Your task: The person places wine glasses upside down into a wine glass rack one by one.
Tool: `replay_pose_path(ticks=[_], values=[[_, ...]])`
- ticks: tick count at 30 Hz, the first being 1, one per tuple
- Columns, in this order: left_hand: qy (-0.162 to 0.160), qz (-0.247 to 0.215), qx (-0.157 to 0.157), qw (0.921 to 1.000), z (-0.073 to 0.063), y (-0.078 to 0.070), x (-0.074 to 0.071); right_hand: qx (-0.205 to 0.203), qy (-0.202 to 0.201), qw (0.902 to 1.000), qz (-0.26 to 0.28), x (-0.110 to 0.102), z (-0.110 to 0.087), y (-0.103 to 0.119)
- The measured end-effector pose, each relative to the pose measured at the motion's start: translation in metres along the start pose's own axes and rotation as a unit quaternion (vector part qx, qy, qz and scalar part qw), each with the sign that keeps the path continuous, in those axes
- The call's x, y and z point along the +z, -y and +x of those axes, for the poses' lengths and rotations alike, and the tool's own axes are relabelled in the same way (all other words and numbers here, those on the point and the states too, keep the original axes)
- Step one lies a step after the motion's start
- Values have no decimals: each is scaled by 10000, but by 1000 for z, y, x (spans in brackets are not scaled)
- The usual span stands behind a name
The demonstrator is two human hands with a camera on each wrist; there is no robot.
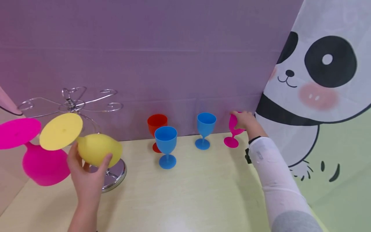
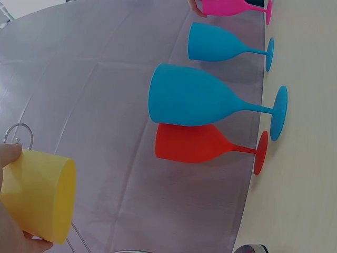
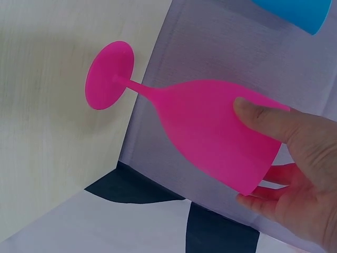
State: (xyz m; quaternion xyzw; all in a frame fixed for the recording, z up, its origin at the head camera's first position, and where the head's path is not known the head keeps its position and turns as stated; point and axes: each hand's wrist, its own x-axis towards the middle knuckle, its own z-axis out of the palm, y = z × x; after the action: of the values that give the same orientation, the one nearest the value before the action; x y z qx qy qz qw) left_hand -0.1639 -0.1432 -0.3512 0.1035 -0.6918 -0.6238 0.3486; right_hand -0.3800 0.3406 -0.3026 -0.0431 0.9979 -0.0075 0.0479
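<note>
My left hand grips a yellow plastic goblet by its bowl. That goblet is tipped, its round foot up to the left and its mouth toward the right. Beside it is a chrome wire rack with curled arms, and an upturned pink goblet hangs at the rack's left. Far to the right, my right hand holds another pink goblet near the rim, thumb on one side and fingers at the other. This goblet is foot down, close to the back edge of the table.
Two blue goblets stand upright between my hands. A red goblet is partly hidden behind the nearer blue one. Behind the pale wooden table hangs a purple cloth, with a panda-printed sheet at the right.
</note>
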Motion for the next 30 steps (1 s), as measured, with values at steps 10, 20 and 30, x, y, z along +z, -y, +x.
replay_pose_path(ticks=[10, 20, 30], values=[[135, 455, 321, 9984, -4, 0, 0, 48, 55, 10000, -42, -1, -2, 2], [393, 1042, 163, 9936, -7, 2, -9, 11, 8, 10000, -27, 0, 0, 1], [696, 1584, -23, 9849, -10, -1, -25, 46, -13, 10000, 58, 1, 0, -1]])
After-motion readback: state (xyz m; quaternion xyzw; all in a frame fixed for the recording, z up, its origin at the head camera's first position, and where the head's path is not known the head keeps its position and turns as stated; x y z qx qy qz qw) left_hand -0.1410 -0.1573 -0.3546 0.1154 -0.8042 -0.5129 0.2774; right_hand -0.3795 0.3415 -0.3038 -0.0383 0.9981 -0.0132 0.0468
